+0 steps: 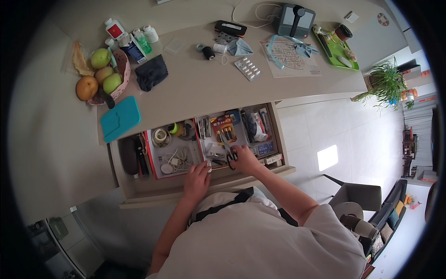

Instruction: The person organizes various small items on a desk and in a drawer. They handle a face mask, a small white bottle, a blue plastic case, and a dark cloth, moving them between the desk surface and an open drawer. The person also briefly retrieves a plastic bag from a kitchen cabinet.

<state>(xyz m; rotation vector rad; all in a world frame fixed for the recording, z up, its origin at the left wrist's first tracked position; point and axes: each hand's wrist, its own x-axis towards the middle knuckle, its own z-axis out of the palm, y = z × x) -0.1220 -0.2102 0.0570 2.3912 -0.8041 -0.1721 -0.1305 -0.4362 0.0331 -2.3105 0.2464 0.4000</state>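
A pair of scissors point(228, 149) with black handles is in my right hand point(245, 160), over the middle compartment of the open drawer point(153, 191). Its blades point away from me, across a pack of batteries point(224, 127). My left hand point(197, 180) rests at the front edge of the red-edged organizer box point(150, 162). Its fingertips are beside a small white item point(209, 166); whether they grip it is unclear. Left of the scissors lie nail clippers point(215, 155). A coiled white cable point(179, 158) and a tape roll point(161, 137) occupy the left compartment.
A clear bin point(273, 139) holds pens and packets at the drawer's right. On the desk point(195, 90) are a teal board point(121, 118), a dark cloth point(151, 73), a fruit basket point(122, 75), thread spools point(208, 53), a pill blister pack point(247, 68) and a green tray point(336, 57).
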